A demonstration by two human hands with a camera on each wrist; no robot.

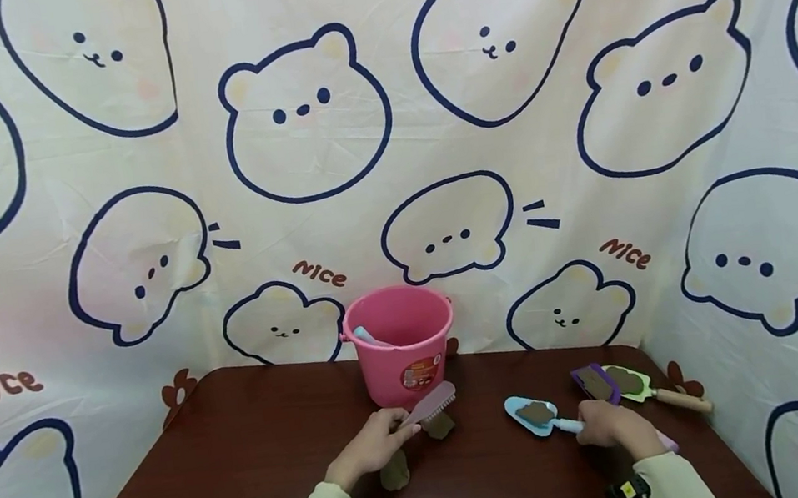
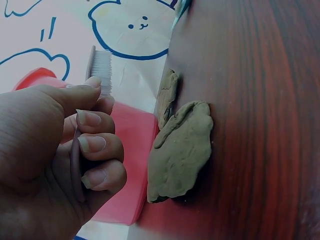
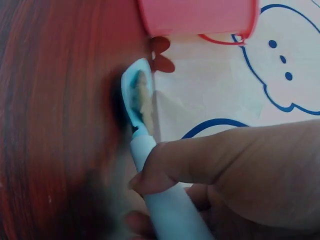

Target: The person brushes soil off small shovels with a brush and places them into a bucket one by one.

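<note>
My left hand (image 1: pixel 373 444) grips a pinkish-mauve brush (image 1: pixel 436 401) by its handle, fingers curled round it, white bristles showing in the left wrist view. Close by that hand lie two brown-grey clay lumps, a nearer one (image 1: pixel 395 472) and a farther one (image 1: pixel 439 426) by the bucket. With my right hand (image 1: pixel 614 425) I hold a light blue toy shovel (image 3: pixel 143 146) by the handle, thumb along its side. Brown clay (image 1: pixel 537 412) sits in the shovel's scoop, which points left and away from me.
A pink bucket (image 1: pixel 386 377) stands at the table's back edge, something light blue (image 1: pixel 368 336) inside it. Beyond my right hand lie a purple shovel (image 1: pixel 615 379) and a green one (image 1: pixel 643 390) with a wooden handle, both bearing clay. A bear-print cloth (image 1: pixel 336 232) hangs behind the dark table (image 1: pixel 244 454).
</note>
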